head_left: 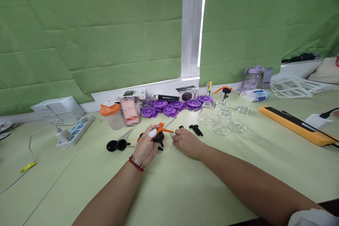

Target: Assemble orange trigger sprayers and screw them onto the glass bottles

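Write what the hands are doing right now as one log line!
left hand: holds orange-and-black pump head | right hand: pinching its thin tube end | nearby: glass jars, purple wheels

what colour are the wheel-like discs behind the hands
Purple. The discs lie in a row near the wall, seen clearly in the head view.

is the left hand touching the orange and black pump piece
Touching: the head view shows the left hand wrapped around the orange and black pump piece, fingers closed on it.
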Demonstrator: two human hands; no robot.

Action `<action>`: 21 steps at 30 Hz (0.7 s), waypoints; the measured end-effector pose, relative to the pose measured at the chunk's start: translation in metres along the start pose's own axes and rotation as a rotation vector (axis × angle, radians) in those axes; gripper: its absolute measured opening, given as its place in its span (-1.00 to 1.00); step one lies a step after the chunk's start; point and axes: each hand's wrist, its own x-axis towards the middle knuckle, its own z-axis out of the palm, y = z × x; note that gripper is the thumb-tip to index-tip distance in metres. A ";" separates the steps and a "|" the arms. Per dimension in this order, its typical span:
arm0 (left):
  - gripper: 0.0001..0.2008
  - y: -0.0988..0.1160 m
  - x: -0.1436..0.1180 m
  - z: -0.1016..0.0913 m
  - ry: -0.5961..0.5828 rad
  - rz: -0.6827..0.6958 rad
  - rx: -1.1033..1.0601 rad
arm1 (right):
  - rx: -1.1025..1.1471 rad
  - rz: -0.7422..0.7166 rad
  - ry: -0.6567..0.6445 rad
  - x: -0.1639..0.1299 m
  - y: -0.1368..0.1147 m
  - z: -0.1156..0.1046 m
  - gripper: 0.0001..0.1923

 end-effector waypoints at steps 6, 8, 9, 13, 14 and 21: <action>-0.86 -0.001 0.000 -0.001 0.002 0.008 0.023 | -0.045 -0.047 0.016 0.000 -0.006 -0.002 -0.73; -0.85 -0.001 0.001 -0.002 0.002 0.008 0.025 | -0.040 -0.059 0.024 0.000 -0.008 -0.002 -0.73; -0.85 -0.001 0.001 -0.002 0.004 0.007 0.026 | -0.033 -0.066 0.025 -0.001 -0.008 -0.002 -0.73; -0.86 0.000 0.000 -0.001 0.027 0.006 0.027 | 0.013 -0.101 -0.005 -0.003 -0.011 0.001 -0.73; -0.87 0.000 0.000 -0.001 0.032 0.005 0.026 | 0.021 -0.111 -0.014 -0.003 -0.012 0.001 -0.73; -0.87 -0.001 0.001 -0.001 0.038 0.003 0.027 | -0.025 -0.107 0.046 -0.004 -0.012 -0.005 -0.75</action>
